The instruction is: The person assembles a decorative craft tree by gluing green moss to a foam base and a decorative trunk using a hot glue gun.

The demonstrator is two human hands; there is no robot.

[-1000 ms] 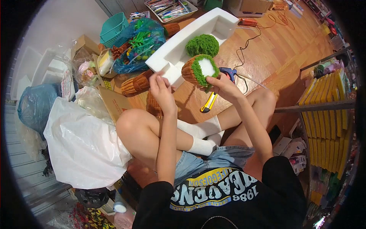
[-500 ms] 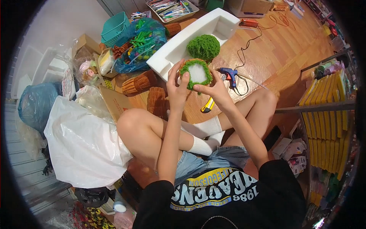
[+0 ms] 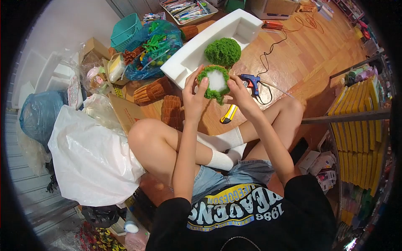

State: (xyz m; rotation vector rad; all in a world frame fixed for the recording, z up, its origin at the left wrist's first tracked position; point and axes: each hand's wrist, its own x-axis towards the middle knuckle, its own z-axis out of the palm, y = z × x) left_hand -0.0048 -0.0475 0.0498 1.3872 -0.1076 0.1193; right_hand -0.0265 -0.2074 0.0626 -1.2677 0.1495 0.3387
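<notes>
Between my hands is a round piece with a white middle (image 3: 216, 80) and a fuzzy green trim (image 3: 202, 75) around its edge; a bit of brown shows at its upper rim. My left hand (image 3: 195, 93) grips its left side, thumb on the trim and fingers behind. My right hand (image 3: 242, 98) is closed at its right side, with the thumb near the lower edge, where a green end hangs down. Just beyond sits a bushy green ball (image 3: 222, 51) at the white foam tray. A blue glue gun (image 3: 251, 81) lies right of my right hand, and a yellow cutter knife (image 3: 229, 114) below it.
The white foam tray (image 3: 184, 62) lies ahead, beside a blue bag of green and colored pieces (image 3: 157, 50). Brown fuzzy bundles (image 3: 153, 90) rest on the floor to the left. A large white bag (image 3: 92, 159) is by my left knee; yellow packs (image 3: 356, 121) fill the right-hand shelf.
My right thumb has slid off the green trim, down and right to the lower edge. The trim's lower end now hangs out further. My left hand keeps its hold.
</notes>
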